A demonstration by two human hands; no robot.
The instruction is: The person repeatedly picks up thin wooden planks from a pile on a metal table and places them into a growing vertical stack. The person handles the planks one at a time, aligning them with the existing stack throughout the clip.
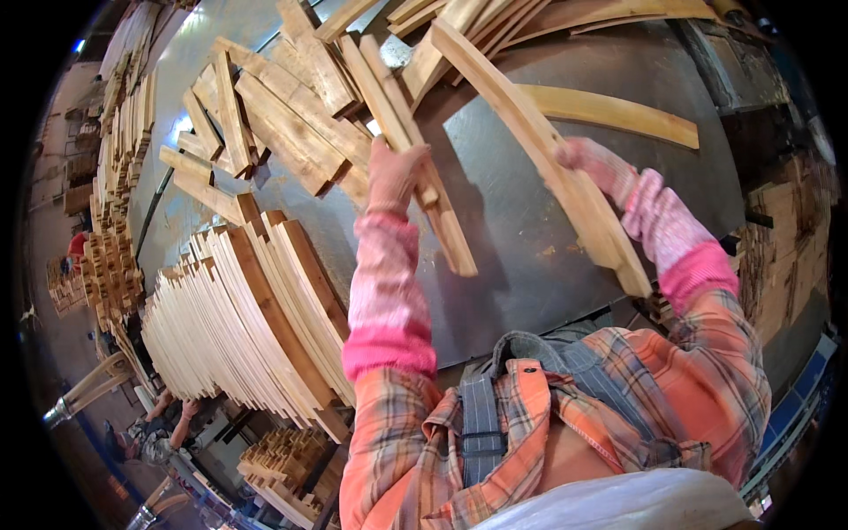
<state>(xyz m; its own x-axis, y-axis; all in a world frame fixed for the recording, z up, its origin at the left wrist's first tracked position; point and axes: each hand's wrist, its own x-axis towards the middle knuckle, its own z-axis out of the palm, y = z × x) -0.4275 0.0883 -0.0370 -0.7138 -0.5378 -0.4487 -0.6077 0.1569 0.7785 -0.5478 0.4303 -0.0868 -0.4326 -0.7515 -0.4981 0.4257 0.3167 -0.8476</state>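
Observation:
My left hand [395, 179], in a pale pink glove, is closed round a pair of narrow wooden strips [453, 237] that lie lengthwise over the metal tabletop. Its thumb points away from me along their near side. To the right, my gloved right hand [597, 164] grips a long curved wooden board [579, 205] by its outer edge. That board slants from the far middle down to the table's near right; its lower end is close to my body. Beyond it lies another curved board [618, 116] on the table.
Loose wooden planks [291, 132] are heaped at the far left of the metal table [530, 274]. A packed row of curved slats [238, 318] stands to my left. More curved pieces [609, 12] lie along the far edge. At lower left another person's arm [183, 424] shows.

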